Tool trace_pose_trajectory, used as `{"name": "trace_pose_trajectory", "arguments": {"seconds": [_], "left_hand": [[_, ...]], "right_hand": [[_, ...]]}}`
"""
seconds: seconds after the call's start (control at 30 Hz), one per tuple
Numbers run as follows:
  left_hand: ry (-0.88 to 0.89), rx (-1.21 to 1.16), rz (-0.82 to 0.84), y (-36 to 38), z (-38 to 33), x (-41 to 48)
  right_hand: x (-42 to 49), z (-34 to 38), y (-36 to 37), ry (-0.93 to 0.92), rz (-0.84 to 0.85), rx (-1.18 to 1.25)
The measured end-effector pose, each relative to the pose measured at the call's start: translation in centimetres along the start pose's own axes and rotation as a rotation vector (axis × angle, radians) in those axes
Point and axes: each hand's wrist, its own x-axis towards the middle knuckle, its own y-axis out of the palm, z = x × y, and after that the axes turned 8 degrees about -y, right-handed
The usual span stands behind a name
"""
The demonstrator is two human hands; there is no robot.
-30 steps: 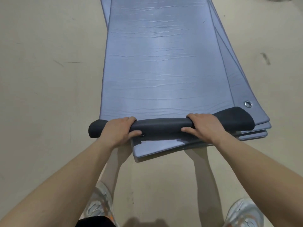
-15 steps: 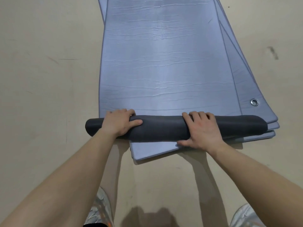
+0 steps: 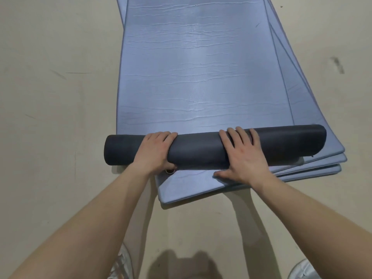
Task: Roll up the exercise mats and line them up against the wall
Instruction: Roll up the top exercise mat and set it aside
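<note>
Several blue exercise mats [image 3: 193, 186] lie stacked on the floor, fanned out at the near end. The top mat [image 3: 201, 77] is partly rolled from its near end, and its dark underside forms a roll [image 3: 201, 150] lying across the stack. My left hand [image 3: 153, 152] grips the roll left of its middle, fingers over the top and thumb tucked underneath. My right hand [image 3: 243, 156] lies flat over the roll right of its middle, fingers spread, thumb on the mat below. The roll's left end sticks out past the stack.
Bare beige floor [image 3: 56, 117] surrounds the mats on both sides. A metal eyelet [image 3: 170, 171] shows just under my left hand. My shoes [image 3: 122, 264] are at the bottom edge, close to the stack's near corner. No wall is in view.
The roll has turned away from me and grown thicker, covering the eyelet at the right. My right hand has gone from gripping to lying flat over the roll.
</note>
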Motion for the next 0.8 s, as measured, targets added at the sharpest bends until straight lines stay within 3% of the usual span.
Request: {"name": "trace_pose_trajectory", "arguments": {"seconds": [0.1, 0.3, 0.57, 0.67, 0.73, 0.8], "left_hand": [[-0.009, 0.023, 0.026, -0.4, 0.0, 0.7], [-0.058, 0.163, -0.096, -0.4, -0.7, 1.1], [-0.072, 0.013, 0.407, -4.9, -1.6, 0.3], [-0.038, -0.022, 0.548, -4.3, -2.2, -1.3], [-0.036, -0.026, 0.569, -4.5, -2.3, -1.5], [-0.044, -0.02, 0.511, -4.4, -2.2, -1.9]], "right_hand": [[1.9, -0.3, -0.1, 0.062, 0.011, 0.088], [5.8, -2.8, -2.6, 0.087, 0.196, 0.235], [3.2, -2.1, -5.9, 0.139, 0.536, 0.515], [-1.8, 0.6, -4.0, 0.072, 0.348, 0.313], [-3.8, 2.3, -2.3, 0.049, 0.207, 0.168], [-3.3, 2.2, -2.5, 0.049, 0.2, 0.163]]}}
